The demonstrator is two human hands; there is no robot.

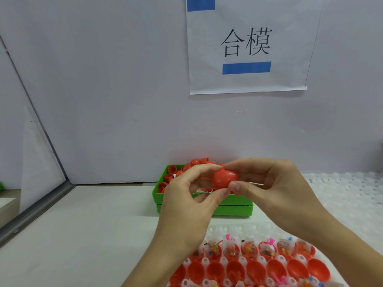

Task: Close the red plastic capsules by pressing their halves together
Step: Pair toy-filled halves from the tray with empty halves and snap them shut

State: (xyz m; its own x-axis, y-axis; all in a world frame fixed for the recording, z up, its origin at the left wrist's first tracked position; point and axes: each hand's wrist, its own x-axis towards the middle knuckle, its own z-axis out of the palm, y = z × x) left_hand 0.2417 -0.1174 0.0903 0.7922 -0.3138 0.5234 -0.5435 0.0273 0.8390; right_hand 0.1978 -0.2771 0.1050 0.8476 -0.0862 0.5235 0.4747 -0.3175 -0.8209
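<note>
Both hands, left hand (186, 195) and right hand (267, 183), raised above the green tray (207, 210), pinch one red capsule (224, 179) between fingertips.

Two hands: left hand (187, 200), right hand (269, 189). One closed red capsule (224, 179) between them. One green bin (204, 201) of red capsule halves, number indeterminate. One wall sign (248, 46). One white tray (234, 228) of open halves.

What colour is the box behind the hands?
Bright green box, best seen in the head view.
</note>
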